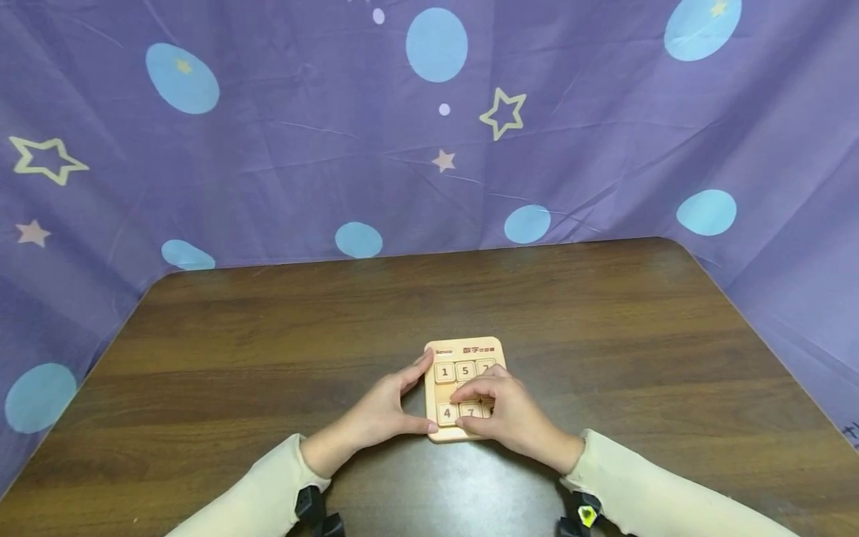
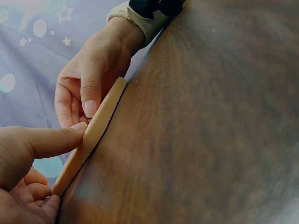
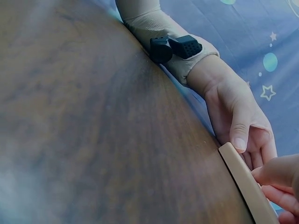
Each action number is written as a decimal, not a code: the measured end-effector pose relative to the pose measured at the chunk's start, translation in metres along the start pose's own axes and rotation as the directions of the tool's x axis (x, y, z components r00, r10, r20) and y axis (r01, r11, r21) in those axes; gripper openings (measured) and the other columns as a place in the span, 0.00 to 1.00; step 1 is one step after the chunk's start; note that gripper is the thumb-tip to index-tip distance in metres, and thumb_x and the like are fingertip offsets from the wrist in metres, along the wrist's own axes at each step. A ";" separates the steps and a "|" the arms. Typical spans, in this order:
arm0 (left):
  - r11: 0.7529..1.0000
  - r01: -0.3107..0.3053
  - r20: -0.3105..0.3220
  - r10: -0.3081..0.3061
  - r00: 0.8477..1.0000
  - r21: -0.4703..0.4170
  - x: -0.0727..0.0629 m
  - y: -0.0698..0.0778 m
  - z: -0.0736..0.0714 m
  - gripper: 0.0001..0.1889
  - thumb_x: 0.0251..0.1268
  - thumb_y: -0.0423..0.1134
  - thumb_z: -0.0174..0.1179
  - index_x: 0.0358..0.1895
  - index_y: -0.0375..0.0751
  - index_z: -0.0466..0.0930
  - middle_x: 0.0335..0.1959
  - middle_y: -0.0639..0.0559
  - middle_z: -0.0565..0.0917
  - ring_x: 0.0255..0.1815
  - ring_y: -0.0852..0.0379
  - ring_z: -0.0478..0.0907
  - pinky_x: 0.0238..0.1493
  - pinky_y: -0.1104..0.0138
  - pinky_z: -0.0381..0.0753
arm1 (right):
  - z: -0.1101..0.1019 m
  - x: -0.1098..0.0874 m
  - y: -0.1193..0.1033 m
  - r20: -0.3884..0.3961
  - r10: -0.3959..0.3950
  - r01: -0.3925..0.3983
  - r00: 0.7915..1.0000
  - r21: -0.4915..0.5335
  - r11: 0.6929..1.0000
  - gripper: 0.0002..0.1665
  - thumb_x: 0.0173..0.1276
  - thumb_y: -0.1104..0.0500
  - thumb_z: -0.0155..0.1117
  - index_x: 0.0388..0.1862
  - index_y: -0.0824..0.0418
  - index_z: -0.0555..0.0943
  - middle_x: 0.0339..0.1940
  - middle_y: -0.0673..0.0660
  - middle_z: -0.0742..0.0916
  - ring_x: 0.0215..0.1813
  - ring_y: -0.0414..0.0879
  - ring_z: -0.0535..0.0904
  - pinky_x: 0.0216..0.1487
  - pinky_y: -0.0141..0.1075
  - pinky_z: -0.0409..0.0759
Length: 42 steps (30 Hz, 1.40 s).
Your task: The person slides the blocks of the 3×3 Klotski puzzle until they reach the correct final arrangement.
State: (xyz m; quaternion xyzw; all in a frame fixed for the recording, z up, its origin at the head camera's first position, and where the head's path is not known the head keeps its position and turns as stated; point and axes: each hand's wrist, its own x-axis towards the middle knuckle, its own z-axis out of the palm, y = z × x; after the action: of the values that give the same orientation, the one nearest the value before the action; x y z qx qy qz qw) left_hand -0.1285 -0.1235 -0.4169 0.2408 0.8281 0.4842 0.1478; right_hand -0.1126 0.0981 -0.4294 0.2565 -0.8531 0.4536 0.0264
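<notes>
A wooden sliding number puzzle (image 1: 466, 347) lies on the table, with printed lettering along its top edge and square numbered tiles below. Tile 1 (image 1: 444, 372) and tile 5 (image 1: 465, 371) show in the top row, tile 4 (image 1: 447, 413) and tile 7 (image 1: 472, 412) in the bottom row. My left hand (image 1: 376, 412) holds the frame's left side, thumb by the lower corner and fingers by the upper one. Over the tiles lies my right hand (image 1: 506, 415), its index finger by a gap in the middle row and thumb by tile 7. It hides the right-hand tiles.
The brown wooden table (image 1: 268, 335) stretches around the puzzle. Behind it hangs a purple cloth (image 1: 302, 149) with stars and blue dots. Black wrist cameras are strapped over both cream sleeves (image 1: 644, 477).
</notes>
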 end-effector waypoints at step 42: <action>1.000 0.016 0.007 -0.016 1.000 0.009 0.000 0.000 0.000 0.51 0.43 0.35 0.74 0.72 0.32 0.52 0.73 0.41 0.53 0.74 0.48 0.51 0.71 0.57 0.48 | 0.002 0.016 0.004 -0.078 0.026 -0.029 0.997 -0.038 0.999 0.15 0.43 0.62 0.77 0.33 0.54 0.86 0.32 0.46 0.80 0.37 0.39 0.71 0.37 0.30 0.71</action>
State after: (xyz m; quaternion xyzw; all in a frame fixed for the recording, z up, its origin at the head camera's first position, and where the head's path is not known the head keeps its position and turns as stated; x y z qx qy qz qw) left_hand -0.1280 -0.1233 -0.4171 0.2366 0.8315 0.4786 0.1535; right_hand -0.1276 0.0922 -0.4289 0.2263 -0.8636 0.4467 0.0579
